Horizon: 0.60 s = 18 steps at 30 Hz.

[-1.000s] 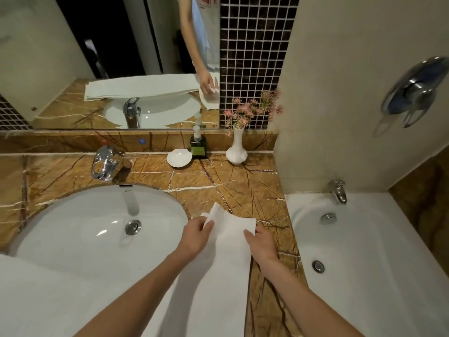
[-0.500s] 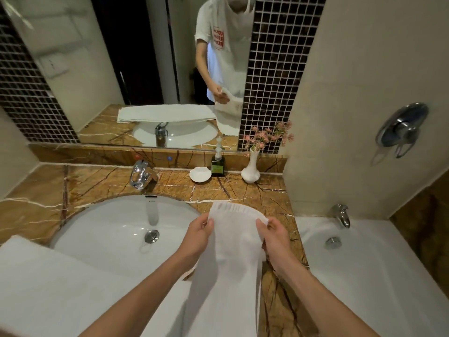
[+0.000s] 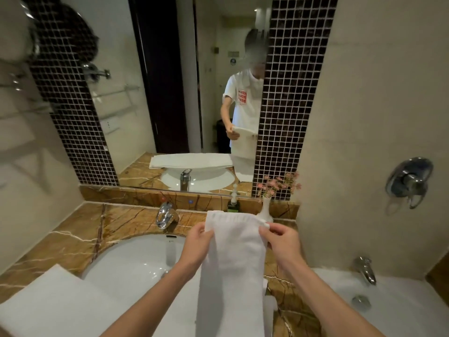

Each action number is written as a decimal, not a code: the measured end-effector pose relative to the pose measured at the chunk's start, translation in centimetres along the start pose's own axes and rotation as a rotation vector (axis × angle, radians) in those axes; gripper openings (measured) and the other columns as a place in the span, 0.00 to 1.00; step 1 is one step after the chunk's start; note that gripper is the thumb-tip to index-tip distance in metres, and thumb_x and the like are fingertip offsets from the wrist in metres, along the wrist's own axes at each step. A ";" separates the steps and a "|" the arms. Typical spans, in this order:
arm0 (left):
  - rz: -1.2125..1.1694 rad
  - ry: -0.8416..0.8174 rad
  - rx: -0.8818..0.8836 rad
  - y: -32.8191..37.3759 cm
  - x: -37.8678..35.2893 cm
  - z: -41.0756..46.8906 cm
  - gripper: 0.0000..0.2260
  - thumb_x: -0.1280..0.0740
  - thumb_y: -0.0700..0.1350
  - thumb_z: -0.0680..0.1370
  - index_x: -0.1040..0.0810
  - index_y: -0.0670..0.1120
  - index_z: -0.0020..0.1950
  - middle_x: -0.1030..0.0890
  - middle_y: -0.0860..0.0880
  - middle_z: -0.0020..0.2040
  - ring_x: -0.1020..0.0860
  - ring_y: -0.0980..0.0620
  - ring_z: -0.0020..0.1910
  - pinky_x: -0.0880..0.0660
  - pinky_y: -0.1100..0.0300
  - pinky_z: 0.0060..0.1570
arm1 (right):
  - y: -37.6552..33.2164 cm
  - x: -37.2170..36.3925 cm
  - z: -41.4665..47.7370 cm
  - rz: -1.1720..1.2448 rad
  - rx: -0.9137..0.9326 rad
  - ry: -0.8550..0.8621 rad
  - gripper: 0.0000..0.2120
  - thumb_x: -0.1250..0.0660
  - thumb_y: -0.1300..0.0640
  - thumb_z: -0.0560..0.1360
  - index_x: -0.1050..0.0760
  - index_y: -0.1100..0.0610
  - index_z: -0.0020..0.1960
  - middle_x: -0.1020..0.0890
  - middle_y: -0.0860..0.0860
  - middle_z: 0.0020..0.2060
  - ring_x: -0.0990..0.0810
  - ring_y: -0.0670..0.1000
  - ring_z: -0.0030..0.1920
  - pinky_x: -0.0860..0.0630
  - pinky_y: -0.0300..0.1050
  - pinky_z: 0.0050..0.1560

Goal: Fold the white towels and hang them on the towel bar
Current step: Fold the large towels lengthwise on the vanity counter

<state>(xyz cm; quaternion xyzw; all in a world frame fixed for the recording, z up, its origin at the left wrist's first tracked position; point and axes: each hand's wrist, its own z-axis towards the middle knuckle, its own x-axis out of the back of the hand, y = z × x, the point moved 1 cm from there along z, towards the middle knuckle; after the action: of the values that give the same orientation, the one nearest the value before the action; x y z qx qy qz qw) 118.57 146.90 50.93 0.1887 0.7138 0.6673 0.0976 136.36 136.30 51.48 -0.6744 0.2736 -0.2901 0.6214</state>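
A narrow, lengthwise-folded white towel (image 3: 233, 259) hangs in the air above the counter, held by its top edge. My left hand (image 3: 196, 246) pinches the top left corner and my right hand (image 3: 281, 242) pinches the top right corner. The towel's lower end drops out of the frame between my forearms. A second white towel (image 3: 56, 305) lies folded flat at the lower left, over the near rim of the sink. Chrome towel bars (image 3: 116, 92) show in the mirror's reflection at the upper left.
A white sink (image 3: 136, 261) with a chrome tap (image 3: 165, 215) sits in the brown marble counter (image 3: 73, 239). A white vase of pink flowers (image 3: 266, 210) and a soap bottle (image 3: 233, 205) stand at the back. A bathtub (image 3: 388, 307) lies to the right.
Both hands have lifted the towel's top edge off the counter and raised it; the towel now hangs free. The view has tilted upward, showing more of the mirror.
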 end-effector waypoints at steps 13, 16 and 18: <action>0.251 0.171 -0.708 9.0 0.3 -0.7 0.15 0.29 0.39 0.74 0.25 0.60 0.51 0.20 0.60 0.48 0.23 0.66 0.49 0.28 0.74 0.48 | -9.5 1.6 -0.6 0.088 0.292 -0.084 0.18 0.26 0.70 0.68 0.15 0.46 0.35 0.14 0.52 0.36 0.16 0.58 0.41 0.17 0.54 0.43; 0.278 0.198 -0.767 10.0 0.3 -0.2 0.15 0.28 0.36 0.72 0.23 0.57 0.44 0.19 0.57 0.40 0.22 0.64 0.42 0.27 0.73 0.41 | -10.3 1.9 -0.4 0.105 0.309 -0.070 0.16 0.25 0.69 0.67 0.15 0.47 0.36 0.14 0.50 0.37 0.15 0.51 0.38 0.19 0.43 0.37; 0.260 0.202 -0.729 10.4 0.3 0.0 0.15 0.27 0.38 0.72 0.24 0.58 0.44 0.20 0.57 0.40 0.22 0.65 0.41 0.27 0.73 0.41 | -10.3 2.0 -0.2 0.117 0.295 -0.054 0.12 0.25 0.68 0.67 0.15 0.51 0.41 0.14 0.49 0.37 0.15 0.50 0.38 0.19 0.41 0.37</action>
<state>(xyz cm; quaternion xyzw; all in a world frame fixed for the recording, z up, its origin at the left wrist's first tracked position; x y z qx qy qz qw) 119.74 147.46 61.22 0.1637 0.4065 0.8989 0.0023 137.69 135.49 61.90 -0.5664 0.2501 -0.2723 0.7365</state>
